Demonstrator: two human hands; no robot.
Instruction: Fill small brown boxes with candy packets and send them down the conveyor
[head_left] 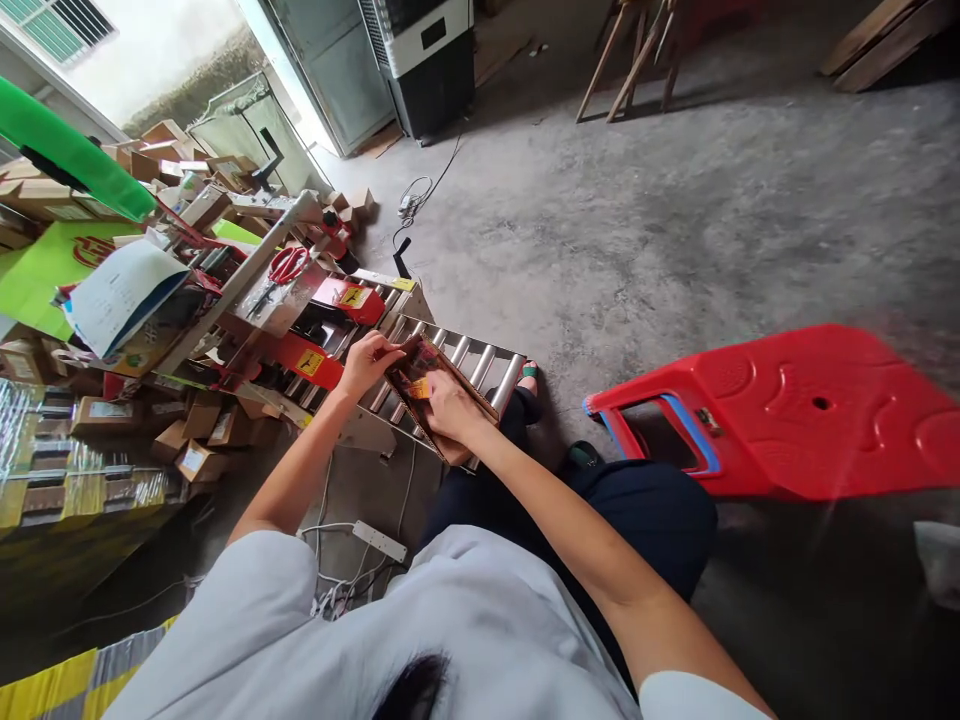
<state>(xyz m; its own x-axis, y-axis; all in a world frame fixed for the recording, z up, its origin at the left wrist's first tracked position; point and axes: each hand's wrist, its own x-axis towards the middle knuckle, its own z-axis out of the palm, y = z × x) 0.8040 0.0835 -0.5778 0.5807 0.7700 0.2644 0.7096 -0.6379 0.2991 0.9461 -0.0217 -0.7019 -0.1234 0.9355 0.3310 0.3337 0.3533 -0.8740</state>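
An open cardboard box [483,402] lies tilted in view on the metal roller conveyor [510,382]. At its far left corner, my left hand [367,362] pinches the rim with thumb and fingers. My right hand [452,408] reaches down into the box, its fingers closed at a small orange-yellow piece [418,388], perhaps a packet or label. Dark reddish contents show in part beside it; their kind is unclear. Part of the box's inside is hidden under my right hand and wrist.
A box-sealing machine with red guards [311,362] adjoins the conveyor on the left, with red-handled scissors [289,265] on top. Cardboard boxes [202,425] pile up beyond. A red plastic stool [787,410] is at right. A power strip [379,541] and cables lie below.
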